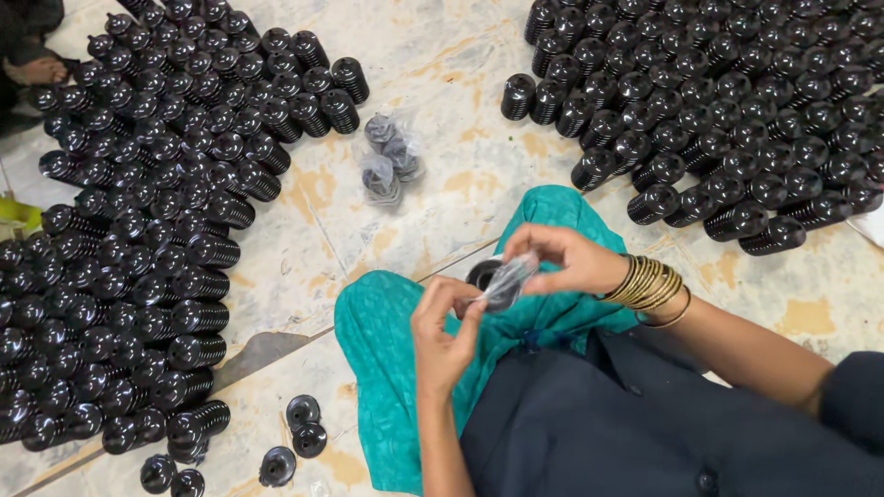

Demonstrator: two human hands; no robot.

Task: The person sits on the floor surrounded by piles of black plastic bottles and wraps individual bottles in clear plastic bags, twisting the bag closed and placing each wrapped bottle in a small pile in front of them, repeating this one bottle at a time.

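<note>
A small clear plastic bag [505, 281] sits at frame centre, pinched between both hands over the person's lap, w/ a black round rubber part [482, 272] showing just behind it at its 9 o'clock; whether the part is partly in the bag can't be told. Right hand [562, 260], at 3 o'clock of the bag, has fingers closed narrow on the bag's upper edge; left hand [444, 333], at 7 o'clock, pinches the lower edge w/ thumb and forefinger. Bag looks thin, light, soft and prob. slippery, so best taken at the rim w/ fingertips; the rubber part looks light, flexible, not fragile, easy to grip by its rim. Gold bangles [652, 285] ring the right wrist. Teal cloth [387, 340] covers the knees. At 12 o'clock lie already bagged parts [389, 158]. Big heaps of black ribbed rubber boots spread at 9–10 o'clock [138, 239] and 1–2 o'clock [727, 120]; a few loose caps [304, 425] at 7 o'clock. Surface is a worn, stained stone floor [442, 55]; someone's foot [35, 69] shows at far 10 o'clock.
</note>
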